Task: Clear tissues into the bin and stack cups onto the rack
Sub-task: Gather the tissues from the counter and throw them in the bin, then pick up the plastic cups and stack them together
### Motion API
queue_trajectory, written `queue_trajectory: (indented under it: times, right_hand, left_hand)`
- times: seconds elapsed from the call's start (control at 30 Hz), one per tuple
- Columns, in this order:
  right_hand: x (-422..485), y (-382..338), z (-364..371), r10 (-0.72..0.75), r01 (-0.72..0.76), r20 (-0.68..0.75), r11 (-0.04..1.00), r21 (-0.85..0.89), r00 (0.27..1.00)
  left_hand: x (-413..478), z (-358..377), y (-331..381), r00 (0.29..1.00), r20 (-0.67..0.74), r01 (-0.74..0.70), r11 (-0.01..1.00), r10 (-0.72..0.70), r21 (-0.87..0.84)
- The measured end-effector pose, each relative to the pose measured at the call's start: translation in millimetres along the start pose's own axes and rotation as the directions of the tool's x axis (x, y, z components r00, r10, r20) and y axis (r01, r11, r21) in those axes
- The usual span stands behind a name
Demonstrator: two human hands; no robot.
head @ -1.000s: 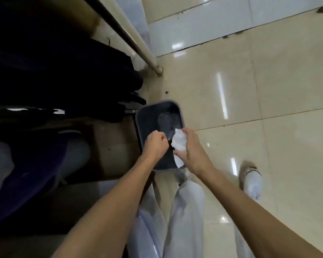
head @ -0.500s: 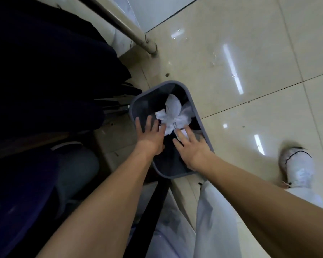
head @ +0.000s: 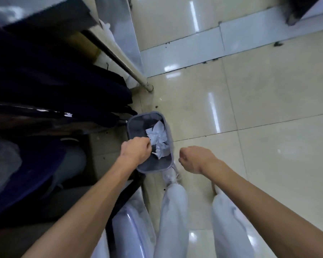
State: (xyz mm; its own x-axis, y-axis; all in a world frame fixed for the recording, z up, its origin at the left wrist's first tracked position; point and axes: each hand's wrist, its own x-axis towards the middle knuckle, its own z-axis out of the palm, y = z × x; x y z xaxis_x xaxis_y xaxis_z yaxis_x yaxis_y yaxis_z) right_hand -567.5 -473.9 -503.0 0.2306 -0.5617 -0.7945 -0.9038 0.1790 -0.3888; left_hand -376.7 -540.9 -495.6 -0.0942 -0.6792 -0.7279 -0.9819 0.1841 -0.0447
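Observation:
A small grey bin (head: 132, 125) stands on the tiled floor in front of my legs. Crumpled white tissues (head: 158, 138) lie inside it. My left hand (head: 135, 150) hangs over the bin's near left rim, fingers curled closed, with nothing visible in them. My right hand (head: 194, 159) is to the right of the bin, above the floor, also curled closed and holding nothing. No cups or rack are in view.
Dark clothing (head: 54, 94) hangs at the left beside a metal table leg (head: 131, 71). A dark blue seat (head: 26, 174) sits lower left. Glossy beige floor tiles (head: 268, 127) spread to the right. My pale trouser legs (head: 173, 220) are below the bin.
The tissues dropped from my hands into the bin. Both hands drew back and curled closed, and the right hand moved off to the right of the bin.

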Motion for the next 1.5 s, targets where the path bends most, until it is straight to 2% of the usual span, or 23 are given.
queue_trajectory:
  times: [0.1,0.23,0.4,0.53,0.63,0.73,0.8,0.87,0.93,1.03,1.17,1.23,1.4,1.5]
  right_hand:
    - [-86,16,-36,0.03,-0.024,-0.065,0.996,0.088,0.997]
    - [-208,21,-82,0.029,0.032,-0.214,0.96,0.277,0.976]
    - [-336,15,-107,0.006,0.143,-0.312,0.88,0.453,0.95]
    - [-407,20,-112,-0.002,0.21,-0.336,0.784,0.584,0.942]
    - [-442,14,-110,-0.074,0.214,-0.296,0.853,0.477,0.952]
    - [-455,-12,-110,-0.19,0.239,-0.176,0.918,0.317,0.966]
    - [-457,-42,-109,-0.269,0.282,-0.091,0.933,0.224,0.959]
    - [-454,-79,-104,-0.334,0.332,-0.009,0.934,0.136,0.943]
    - [-451,-124,-94,-0.389,0.386,0.048,0.92,0.066,0.92]
    - [-452,-199,-64,-0.485,0.489,0.118,0.872,-0.008,0.867]
    - [-462,-298,-7,-0.61,0.632,0.204,0.772,-0.067,0.766]
    - [-471,-338,25,-0.655,0.7,0.265,0.702,-0.132,0.707]
    - [-489,-397,93,-0.652,0.738,0.397,0.666,-0.106,0.646]
    - [-486,-414,96,-0.66,0.706,0.31,0.706,-0.057,0.684]
  left_hand:
    - [-86,-40,30,0.996,-0.089,0.002,0.994,-0.012,-0.112]
    - [-213,-87,57,0.978,-0.193,0.026,0.956,-0.085,-0.291]
    - [-370,-110,70,0.928,-0.279,0.079,0.864,-0.246,-0.498]
    - [-477,-100,68,0.911,-0.304,0.0,0.738,-0.278,-0.675]
    - [-541,-75,55,0.902,-0.236,0.043,0.62,-0.36,-0.783]
    - [-594,-37,38,0.869,-0.166,0.123,0.529,-0.466,-0.84]
    - [-624,-12,28,0.833,-0.102,0.187,0.45,-0.544,-0.873]
    - [-654,13,23,0.765,-0.034,0.221,0.312,-0.643,-0.924]
    - [-681,34,18,0.68,0.009,0.213,0.185,-0.733,-0.959]
    - [-717,61,4,0.564,0.04,0.165,0.065,-0.825,-0.984]
    - [-759,93,-25,0.418,0.068,0.057,-0.048,-0.906,-0.997]
    - [-774,109,-45,0.374,0.086,0.018,-0.086,-0.924,-0.996]
    - [-782,127,-102,0.368,0.113,-0.088,-0.156,-0.923,-0.984]
    - [-772,115,-133,0.405,0.067,-0.11,-0.121,-0.912,-0.987]
